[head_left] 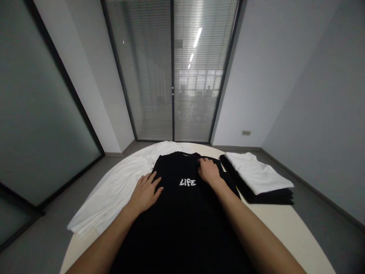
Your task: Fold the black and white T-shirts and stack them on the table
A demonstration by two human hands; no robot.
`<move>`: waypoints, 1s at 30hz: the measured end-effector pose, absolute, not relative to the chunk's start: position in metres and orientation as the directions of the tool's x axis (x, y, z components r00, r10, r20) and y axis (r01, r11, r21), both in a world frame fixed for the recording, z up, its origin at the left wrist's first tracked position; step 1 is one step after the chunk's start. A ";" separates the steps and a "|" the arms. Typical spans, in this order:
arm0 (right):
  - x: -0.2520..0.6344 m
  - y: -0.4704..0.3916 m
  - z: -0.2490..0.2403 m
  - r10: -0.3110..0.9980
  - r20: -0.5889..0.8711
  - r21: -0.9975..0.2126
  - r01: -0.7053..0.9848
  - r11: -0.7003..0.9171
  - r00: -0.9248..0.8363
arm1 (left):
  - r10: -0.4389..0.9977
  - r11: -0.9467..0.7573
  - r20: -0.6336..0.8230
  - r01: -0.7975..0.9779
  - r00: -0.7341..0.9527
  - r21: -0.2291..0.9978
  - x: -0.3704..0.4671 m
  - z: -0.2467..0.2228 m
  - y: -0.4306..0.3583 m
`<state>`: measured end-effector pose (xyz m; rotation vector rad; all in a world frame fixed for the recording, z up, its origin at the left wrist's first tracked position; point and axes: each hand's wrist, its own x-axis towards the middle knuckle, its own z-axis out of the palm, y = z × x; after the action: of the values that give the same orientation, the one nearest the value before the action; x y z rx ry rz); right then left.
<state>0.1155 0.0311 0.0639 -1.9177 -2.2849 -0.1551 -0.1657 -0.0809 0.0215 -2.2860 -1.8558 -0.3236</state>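
Note:
A black T-shirt (182, 217) lies spread out, its neckline at the far side and white lettering across the chest. Along its left edge my left hand (146, 190) rests with fingers spread flat on the cloth. My right hand (209, 171) is at the right shoulder, fingers bent and closed on the black fabric. The fingertips there are partly hidden. Part of the shirt's right sleeve shows beyond that hand.
White cloth (114, 186) lies rumpled along the left of the rounded pale table (288, 224). To the right, a folded white garment (256, 171) sits on a stack of folded black garments (273, 197). A glass door with blinds (173, 76) stands behind the table.

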 end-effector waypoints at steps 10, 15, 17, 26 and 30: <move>0.177 -0.004 0.048 0.954 0.210 0.091 0.975 0.201 -0.216 | 0.922 -0.363 0.173 0.928 0.345 0.083 -0.061 0.048 -0.055; 0.175 -0.019 0.055 0.919 0.250 0.111 0.952 0.287 -0.306 | 0.920 -0.368 0.238 0.894 0.311 0.255 -0.021 0.036 -0.044; 0.175 -0.024 0.060 0.927 0.220 0.119 0.951 0.285 -0.305 | 0.915 -0.377 0.266 0.878 0.303 0.295 -0.019 0.026 -0.044; 0.170 -0.034 0.072 0.961 0.185 0.170 0.969 0.177 -0.208 | 0.912 -0.392 0.259 0.864 0.319 0.315 -0.026 0.010 -0.041; 0.169 -0.038 0.086 0.986 0.152 0.124 0.991 0.057 -0.076 | 0.913 -0.389 0.255 0.864 0.317 0.318 -0.024 0.012 -0.042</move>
<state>0.1690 -0.0381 0.0856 -2.1173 -2.2652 -0.3039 -0.0238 -0.0416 0.0124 -2.6469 -1.7964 -0.6516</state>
